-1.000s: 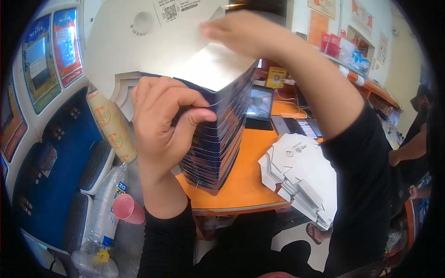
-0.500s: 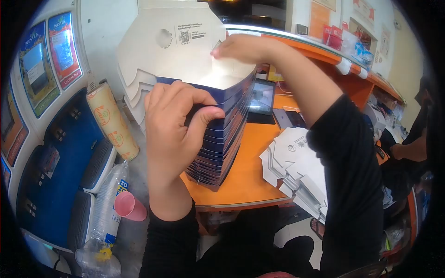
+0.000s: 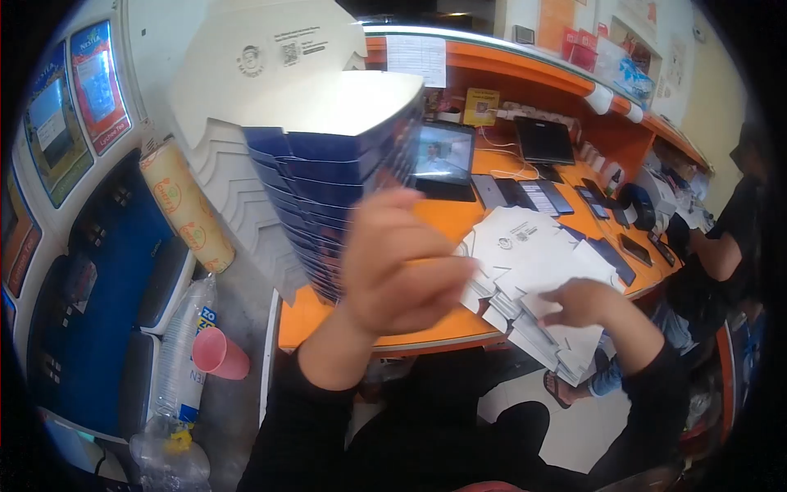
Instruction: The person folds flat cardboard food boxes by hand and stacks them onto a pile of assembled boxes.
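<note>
A tall stack of nested folded cardboard boxes, dark blue outside and white inside, stands at the left end of the orange table. Their white lids flare out on the left, the top one printed with a logo and a QR code. My left hand is in front of the stack's right side, blurred, with bent fingers; whether it grips anything does not show. My right hand reaches over a pile of flat, unfolded white boxes, thumb and fingers apart at their layered edges.
On the orange table are a tablet showing a picture, several phones and a black device. A pink cup and sleeves of plastic cups are at lower left. Another person is at the right.
Both hands have come away from the top of the box stack. My right hand has moved down to the flat boxes; my left has moved right and lower. The view has shifted right.
</note>
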